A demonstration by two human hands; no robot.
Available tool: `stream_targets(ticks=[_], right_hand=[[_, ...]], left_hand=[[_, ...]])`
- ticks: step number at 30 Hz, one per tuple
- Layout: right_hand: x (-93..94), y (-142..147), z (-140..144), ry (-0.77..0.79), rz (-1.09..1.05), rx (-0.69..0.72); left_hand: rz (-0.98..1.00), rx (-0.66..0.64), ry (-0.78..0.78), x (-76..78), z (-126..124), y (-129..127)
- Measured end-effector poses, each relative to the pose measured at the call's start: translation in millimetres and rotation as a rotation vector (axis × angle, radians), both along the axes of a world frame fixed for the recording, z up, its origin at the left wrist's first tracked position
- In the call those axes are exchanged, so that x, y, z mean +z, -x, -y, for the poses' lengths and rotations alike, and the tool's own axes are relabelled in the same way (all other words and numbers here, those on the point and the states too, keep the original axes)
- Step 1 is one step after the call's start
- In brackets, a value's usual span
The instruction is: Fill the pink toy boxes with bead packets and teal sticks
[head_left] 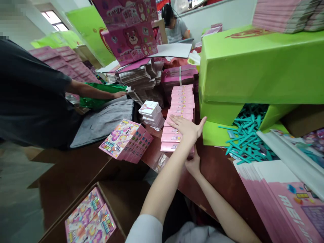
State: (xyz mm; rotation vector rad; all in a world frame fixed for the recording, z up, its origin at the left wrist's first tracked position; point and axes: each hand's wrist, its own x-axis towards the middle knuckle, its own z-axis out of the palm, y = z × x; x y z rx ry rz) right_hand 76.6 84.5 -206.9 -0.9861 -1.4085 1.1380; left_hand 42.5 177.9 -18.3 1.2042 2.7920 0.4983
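1. The left hand (186, 128) lies flat, fingers spread and gripping nothing, on top of a long row of pink packets (179, 111) that runs away from the person across the brown table (217, 168).
2. The right hand (193, 164) sits at the near end of the same row, just under the left forearm; it seems to press against the nearest packet, but the arm hides most of its fingers, so I cannot tell whether they are curled or apart.
3. Just left of the row stands a small stack of white-topped cards (151, 114), and nearer the table edge a pink patterned box (126, 141) lies tilted.
4. To the right, teal plastic sticks (244, 136) spill out from beneath a big green carton (260, 67).
5. A pile of flat pink sheets (283, 199) lies at the lower right.
6. Another person in a dark shirt (far left) rests a hand (118, 95) by a green bag (101, 94).
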Motion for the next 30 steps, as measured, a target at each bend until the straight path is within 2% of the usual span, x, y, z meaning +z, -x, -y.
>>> stream_targets(ticks=[11, 16, 18, 22, 25, 30], right_hand=[[7.2, -4, -1, 0.03, -0.022, 0.031], [6.2, -4, 0, 0.024, -0.001, 0.001], [5.1, -3, -1, 0.017, 0.013, -0.01], [5.6, -4, -2, 0.004, 0.052, 0.011], [8.5, -5, -3, -0.016, 0.081, 0.014], [11.3, -7, -3, -0.028, 0.095, 0.018]], left_hand=[[0.006, 0.026, 0.078, 0.4, -79, 14], [0.056, 0.047, -0.02, -1.7, -118, 21], [0.055, 0.069, -0.011, -1.6, -130, 23], [0.026, -0.026, 0.075, 3.2, -139, 34], [0.093, -0.105, 0.114, 7.8, -138, 46], [0.115, -0.164, 0.085, 5.0, -141, 59]])
